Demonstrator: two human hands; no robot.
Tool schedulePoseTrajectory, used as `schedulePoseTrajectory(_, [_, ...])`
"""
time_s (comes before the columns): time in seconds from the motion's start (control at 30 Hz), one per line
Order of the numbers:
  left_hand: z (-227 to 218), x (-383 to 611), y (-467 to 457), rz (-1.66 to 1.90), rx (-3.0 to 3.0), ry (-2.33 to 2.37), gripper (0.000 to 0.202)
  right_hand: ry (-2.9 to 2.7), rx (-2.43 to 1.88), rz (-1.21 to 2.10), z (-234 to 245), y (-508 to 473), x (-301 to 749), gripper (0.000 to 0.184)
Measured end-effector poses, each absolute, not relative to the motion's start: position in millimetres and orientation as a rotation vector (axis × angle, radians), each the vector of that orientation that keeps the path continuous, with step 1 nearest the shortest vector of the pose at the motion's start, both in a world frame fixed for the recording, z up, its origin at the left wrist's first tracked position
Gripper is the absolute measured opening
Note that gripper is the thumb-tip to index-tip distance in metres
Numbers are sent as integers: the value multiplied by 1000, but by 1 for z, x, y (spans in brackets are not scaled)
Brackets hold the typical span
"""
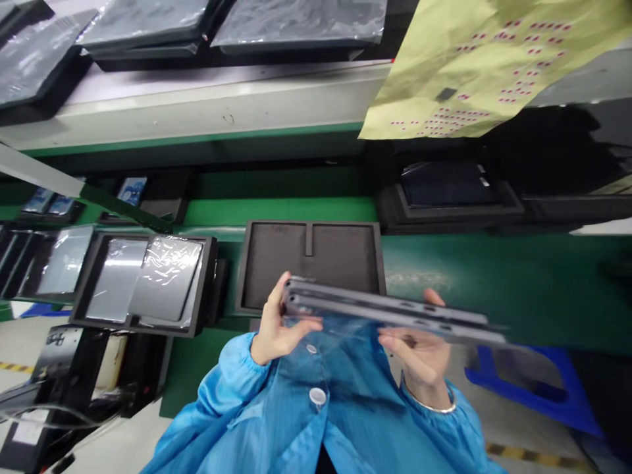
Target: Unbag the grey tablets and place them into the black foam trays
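I hold a thin grey closed laptop (385, 309) edge-on in front of my chest, its side ports facing me. My left hand (276, 329) grips its left end, thumb below and fingers wrapped over the corner. My right hand (419, 349) supports it from underneath near the middle, fingers curled up round the far edge. Just beyond it, an empty black foam tray (311, 263) with two compartments lies on the green conveyor belt (494, 276). My blue coat sleeves and buttons show below.
At left a black tray (143, 283) holds plastic-wrapped grey panels. Another black tray with a dark device (444, 191) sits at the back right. Bagged items (296, 23) line the upper shelf. A yellow sheet with red dots (494, 59) hangs top right. A blue stool (533, 382) stands at right.
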State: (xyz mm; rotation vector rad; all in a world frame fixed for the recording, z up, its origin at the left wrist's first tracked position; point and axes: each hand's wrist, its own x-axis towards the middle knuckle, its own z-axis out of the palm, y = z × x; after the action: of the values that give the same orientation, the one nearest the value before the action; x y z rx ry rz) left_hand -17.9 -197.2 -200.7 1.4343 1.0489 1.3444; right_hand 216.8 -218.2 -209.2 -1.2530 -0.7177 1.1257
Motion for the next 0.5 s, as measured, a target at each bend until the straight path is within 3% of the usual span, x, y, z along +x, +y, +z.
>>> schedulePoseTrajectory(0.1, [-182,-15,-197,1341,1706,980,97,-702,-1226,1026,-204,-214,212,46])
schedulePoseTrajectory(0.2, [-157,-9,-193,1267,1758,1009,86,-602,-1200,986,-188,-208,204,65])
schedulePoseTrajectory(0.27, [-143,-4,-191,1313,1673,1035,82,-562,-1193,945,-174,-203,200,68])
schedulePoseTrajectory(0.4, [-124,-2,-183,1281,1511,1092,113,-500,-1153,947,-153,-192,196,66])
schedulePoseTrajectory(0.5, [-117,-7,-177,1244,1646,1161,112,-392,-1138,978,-144,-186,194,70])
